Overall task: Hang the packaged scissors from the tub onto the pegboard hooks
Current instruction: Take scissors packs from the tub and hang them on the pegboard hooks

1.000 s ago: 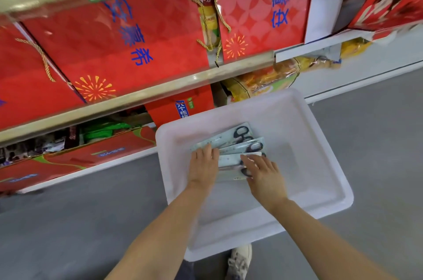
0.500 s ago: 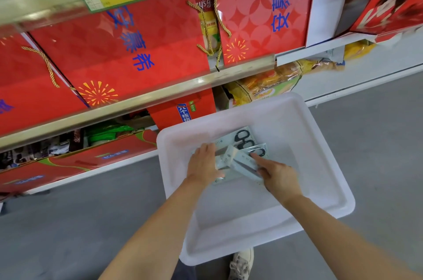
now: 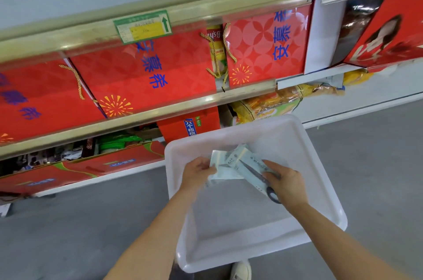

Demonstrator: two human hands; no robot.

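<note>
I judged the job barely begun: my right hand (image 3: 286,184) gripped one packaged scissors (image 3: 253,171) over the tub (image 3: 320,160), my left hand (image 3: 198,173) pinched the remaining packs (image 3: 220,164), none hung yet.

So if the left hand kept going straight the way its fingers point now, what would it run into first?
The left hand already grips the scissors packs at their near end. Pushing on up and right, it would probably meet the tub at its far wall next, though depth is unclear here.

L hand (image 3: 198,171) & R hand (image 3: 286,184) both curled
</note>
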